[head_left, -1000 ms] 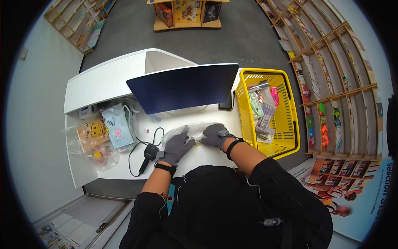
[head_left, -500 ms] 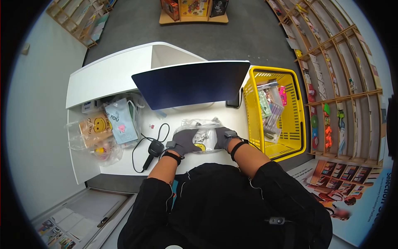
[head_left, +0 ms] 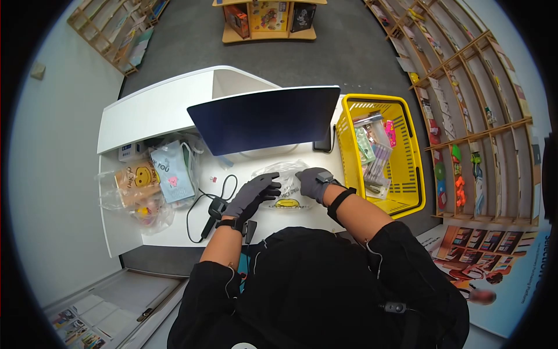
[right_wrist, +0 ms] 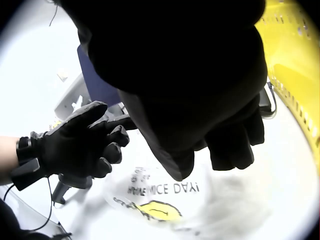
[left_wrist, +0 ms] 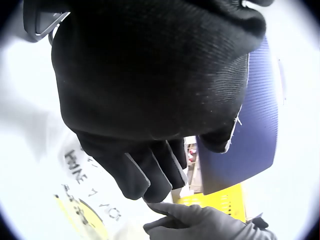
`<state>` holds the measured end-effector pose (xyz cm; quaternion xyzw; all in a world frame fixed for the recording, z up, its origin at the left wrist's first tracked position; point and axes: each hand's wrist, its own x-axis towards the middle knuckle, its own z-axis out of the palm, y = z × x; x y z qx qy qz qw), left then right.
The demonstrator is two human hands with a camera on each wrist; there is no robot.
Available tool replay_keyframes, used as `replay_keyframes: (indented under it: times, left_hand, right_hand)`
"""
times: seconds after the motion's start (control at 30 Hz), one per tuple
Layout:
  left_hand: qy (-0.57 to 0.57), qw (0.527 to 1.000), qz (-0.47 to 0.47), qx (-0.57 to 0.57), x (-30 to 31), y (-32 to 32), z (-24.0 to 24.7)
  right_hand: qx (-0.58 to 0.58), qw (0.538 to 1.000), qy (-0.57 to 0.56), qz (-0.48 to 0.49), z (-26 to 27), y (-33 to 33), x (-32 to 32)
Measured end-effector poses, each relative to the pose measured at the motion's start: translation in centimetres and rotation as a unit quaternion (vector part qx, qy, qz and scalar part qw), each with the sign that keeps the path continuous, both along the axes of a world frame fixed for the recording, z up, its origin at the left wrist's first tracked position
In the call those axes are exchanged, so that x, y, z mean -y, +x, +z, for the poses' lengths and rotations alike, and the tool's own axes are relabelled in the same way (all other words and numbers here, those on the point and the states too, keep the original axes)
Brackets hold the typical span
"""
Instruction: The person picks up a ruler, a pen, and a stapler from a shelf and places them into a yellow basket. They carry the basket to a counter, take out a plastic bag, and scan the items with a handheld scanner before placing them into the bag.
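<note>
A clear plastic bag (head_left: 289, 189) with a yellow smiley print and "nice day" lettering lies spread on the white desk. My gloved left hand (head_left: 254, 195) hovers along the bag's left side, fingers apart and loosely bent, holding nothing. At the bag's right edge is my gloved right hand (head_left: 315, 183), its fingers loosely bent and spaced from the thumb. Seen from the right wrist, the printed face (right_wrist: 161, 211) sits below that hand's fingertips. The left wrist view catches the same bag (left_wrist: 82, 192) under the left fingers, with the right hand (left_wrist: 205, 222) close by.
A monitor (head_left: 264, 121) stands behind the bag. To the right is a yellow basket (head_left: 410, 174) of packaged goods. On the left lie a corded black handheld device (head_left: 210, 224), a small red clip (head_left: 213, 180) and several printed plastic bags (head_left: 172, 174).
The bag, bunched and covered by both hands earlier, now lies flatter with its print showing. The left hand has lifted off it and the right hand has shifted up along its right edge.
</note>
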<state>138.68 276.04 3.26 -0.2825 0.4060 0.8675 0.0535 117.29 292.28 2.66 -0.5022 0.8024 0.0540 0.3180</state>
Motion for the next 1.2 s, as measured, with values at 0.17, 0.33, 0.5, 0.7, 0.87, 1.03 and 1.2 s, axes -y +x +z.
replay_keyframes:
  times: [0.17,0.33,0.5,0.7,0.87,1.03,1.2]
  left_hand:
    - [-0.073,0.997,-0.017,-0.023,-0.9,0.4,6.3]
    - [-0.165,0.984,0.068,-0.008,0.9,5.0,10.5]
    - [-0.352,0.881,0.294,0.112,3.3,12.5,9.1]
    - [-0.41,0.809,0.269,0.325,3.6,22.5,-0.4]
    - [-0.421,0.8,0.273,0.329,-1.4,21.8,-1.6]
    - [-0.619,0.662,0.237,0.351,-0.8,21.3,-1.7]
    - [-0.677,0.607,0.214,0.356,-0.7,21.1,-1.9]
  right_hand:
    - [0.0,0.998,-0.06,-0.014,4.7,0.8,-0.3]
    - [0.136,0.979,-0.147,-0.045,14.4,2.5,-2.1]
    - [0.154,0.89,-0.366,-0.226,21.4,-1.7,-7.1]
    - [-0.062,0.919,-0.254,-0.294,8.6,-15.7,-10.2]
    - [-0.059,0.951,-0.068,-0.296,1.2,-17.8,-10.8]
    - [-0.095,0.934,-0.105,-0.33,-5.0,-18.3,-10.5]
    - [-0.07,0.961,-0.02,-0.268,-2.6,-16.6,-10.3]
